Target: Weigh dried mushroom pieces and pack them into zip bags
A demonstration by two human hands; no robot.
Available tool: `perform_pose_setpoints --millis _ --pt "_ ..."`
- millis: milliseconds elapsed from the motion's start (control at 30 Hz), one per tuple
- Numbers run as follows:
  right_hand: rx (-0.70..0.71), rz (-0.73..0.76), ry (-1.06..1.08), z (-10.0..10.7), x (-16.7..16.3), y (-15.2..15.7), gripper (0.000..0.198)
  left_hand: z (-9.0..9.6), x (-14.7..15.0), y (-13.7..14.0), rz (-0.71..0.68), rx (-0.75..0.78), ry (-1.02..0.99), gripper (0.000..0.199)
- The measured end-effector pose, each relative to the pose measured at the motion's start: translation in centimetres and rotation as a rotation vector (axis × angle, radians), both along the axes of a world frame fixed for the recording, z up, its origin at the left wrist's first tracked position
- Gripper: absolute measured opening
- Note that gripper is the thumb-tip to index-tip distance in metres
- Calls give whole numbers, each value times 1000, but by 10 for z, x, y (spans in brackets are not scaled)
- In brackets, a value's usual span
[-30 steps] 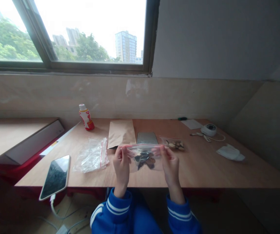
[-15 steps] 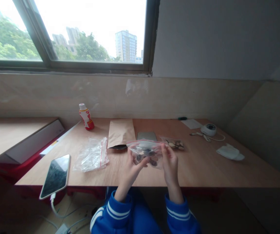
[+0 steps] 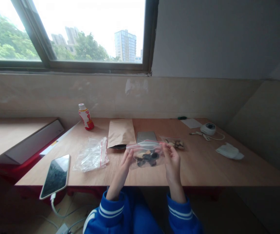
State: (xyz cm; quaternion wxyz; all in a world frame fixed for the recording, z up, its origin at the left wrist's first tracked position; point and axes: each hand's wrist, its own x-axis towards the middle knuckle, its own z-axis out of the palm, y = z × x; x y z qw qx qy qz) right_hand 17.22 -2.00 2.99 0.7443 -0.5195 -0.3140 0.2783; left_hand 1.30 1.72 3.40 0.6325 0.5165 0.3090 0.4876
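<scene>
Over the table, near its front edge, the left hand and right hand are pinching opposite ends of a clear zip-lock bag; its dark and pale pieces are looking too blurred to identify. Behind it, a flat gray slab is showing only its far part.

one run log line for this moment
left hand: touching left side of clear bag; right hand: gripping its right side; inside: dark and pale pieces; beyond: brown pouch
</scene>
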Motion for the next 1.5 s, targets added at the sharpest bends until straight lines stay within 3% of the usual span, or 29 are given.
perform_pose_setpoints --millis 267,433,700,900,1233,1500 --pt "5 25 -11 -1 1 0 34 7 11 -2 350 45 -40 28" --pt "38 167 -61 -2 7 -3 34 1 9 2 481 57 -52 27" --pt "49 137 -11 2 7 -4 27 -3 10 3 492 36 -47 28" --pt "55 86 -26 1 8 -5 25 4 9 1 514 159 28 22" --pt "88 29 -58 -2 11 -5 23 -1 6 4 537 166 27 21" --pt "93 2 -48 3 15 -8 19 0 -4 6 402 146 -12 17"
